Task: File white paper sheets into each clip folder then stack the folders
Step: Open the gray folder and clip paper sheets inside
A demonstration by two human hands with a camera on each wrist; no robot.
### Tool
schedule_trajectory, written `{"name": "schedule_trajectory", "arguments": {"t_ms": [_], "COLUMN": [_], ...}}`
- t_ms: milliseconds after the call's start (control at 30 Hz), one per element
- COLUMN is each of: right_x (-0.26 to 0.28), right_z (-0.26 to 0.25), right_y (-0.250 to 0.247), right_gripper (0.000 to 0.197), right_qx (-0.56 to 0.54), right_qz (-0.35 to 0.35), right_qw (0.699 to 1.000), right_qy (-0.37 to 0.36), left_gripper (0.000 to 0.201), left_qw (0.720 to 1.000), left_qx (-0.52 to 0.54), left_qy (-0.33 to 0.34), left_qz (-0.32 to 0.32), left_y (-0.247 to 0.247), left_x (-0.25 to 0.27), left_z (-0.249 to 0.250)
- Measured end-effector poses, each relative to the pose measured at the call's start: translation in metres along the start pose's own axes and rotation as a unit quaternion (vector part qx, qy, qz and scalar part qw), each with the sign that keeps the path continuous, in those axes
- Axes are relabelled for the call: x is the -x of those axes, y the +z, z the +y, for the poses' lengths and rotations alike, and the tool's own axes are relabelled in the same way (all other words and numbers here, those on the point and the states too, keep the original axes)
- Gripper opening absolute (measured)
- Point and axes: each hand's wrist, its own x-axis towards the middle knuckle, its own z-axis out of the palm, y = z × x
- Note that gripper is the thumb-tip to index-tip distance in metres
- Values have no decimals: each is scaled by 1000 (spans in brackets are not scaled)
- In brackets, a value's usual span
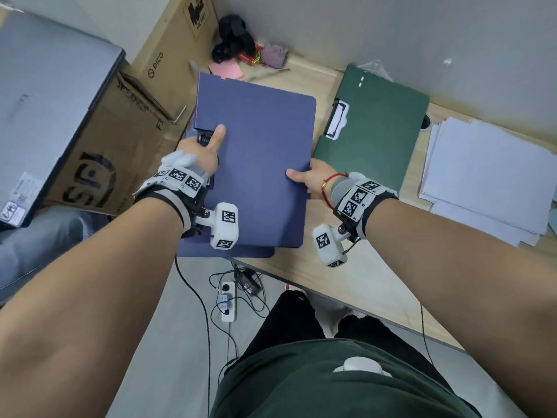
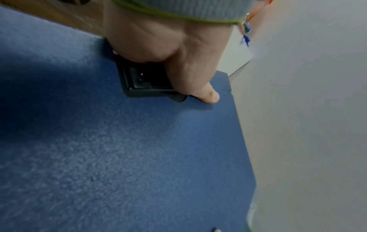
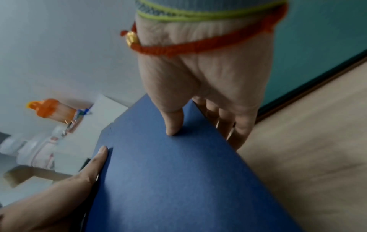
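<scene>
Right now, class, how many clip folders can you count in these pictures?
3: a blue folder held by the left hand and right hand; a second blue folder directly beneath; a green folder on the desk's right. More may be hidden underneath.

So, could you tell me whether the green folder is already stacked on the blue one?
No, the green folder lies on the desk beside the blue folder, which both hands hold.

tall box (image 1: pixel 177 46): "PICO", and "UN 3481" on its black sign | low box (image 1: pixel 99 164): big black letters, cut off, can't tell | wrist bands: black-and-white square codes, no words
</scene>
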Motion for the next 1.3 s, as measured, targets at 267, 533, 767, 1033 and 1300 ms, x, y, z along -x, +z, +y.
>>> {"name": "schedule_trajectory", "arguments": {"t_ms": [267, 533, 767, 1033, 1300], "right_x": [49, 114, 141, 133, 150], "right_z": [37, 148, 227, 273, 266], "right_y": [-116, -220, -266, -294, -322], "right_gripper": [38, 72, 55, 47, 27], "right_qx": [-23, -14, -6, -26, -74], "right_qz": [147, 311, 312, 280, 237], "right_qw": [989, 949, 946, 953, 963], "right_qy": [-8, 42, 90, 115, 109], "left_gripper": [83, 109, 97, 103, 109], "left_qw": [969, 942, 924, 922, 915], "left_qx": [141, 3, -80, -62, -150], "left_qy": [195, 290, 286, 246, 226], "left_qz": [-62, -171, -240, -291, -298], "left_y": [73, 179, 264, 363, 313], "left_x": [16, 126, 180, 151, 203], "left_z": [92, 180, 200, 173, 189]}}
